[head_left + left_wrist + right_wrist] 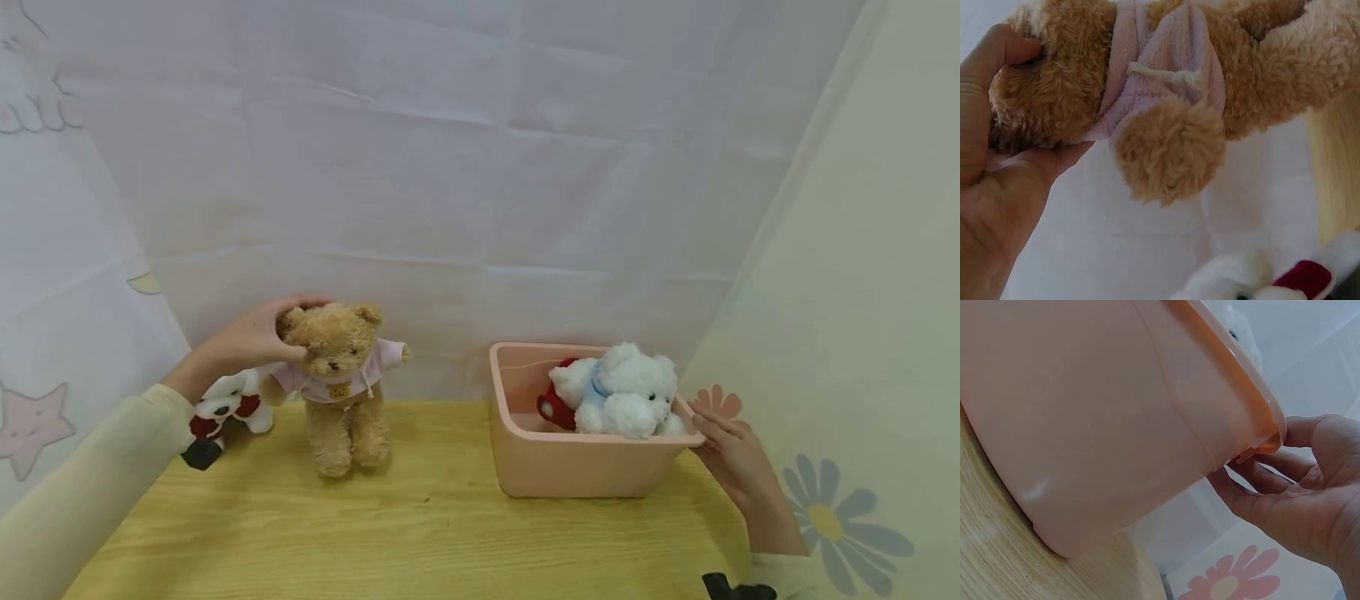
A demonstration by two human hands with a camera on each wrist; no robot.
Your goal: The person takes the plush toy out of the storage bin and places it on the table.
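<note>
Head view: the left hand (pixel 251 337) grips the brown teddy bear (pixel 341 379) by its head, holding it upright on the tabletop (pixel 420 533); the right hand's (pixel 731 462) loosely curled fingers (pixel 1260 478) steady the pink tub's (pixel 555 467) rim.

- We see soft, even, fairly bright light in all views, with no glare.
- Only faint shadows lie on the wooden table (pixel 420 533) beneath the brown teddy bear (pixel 341 379) and the pink bin (pixel 570 458).
- Our head view bends at its edges.
- Both wrist views look close and slightly soft.
</note>
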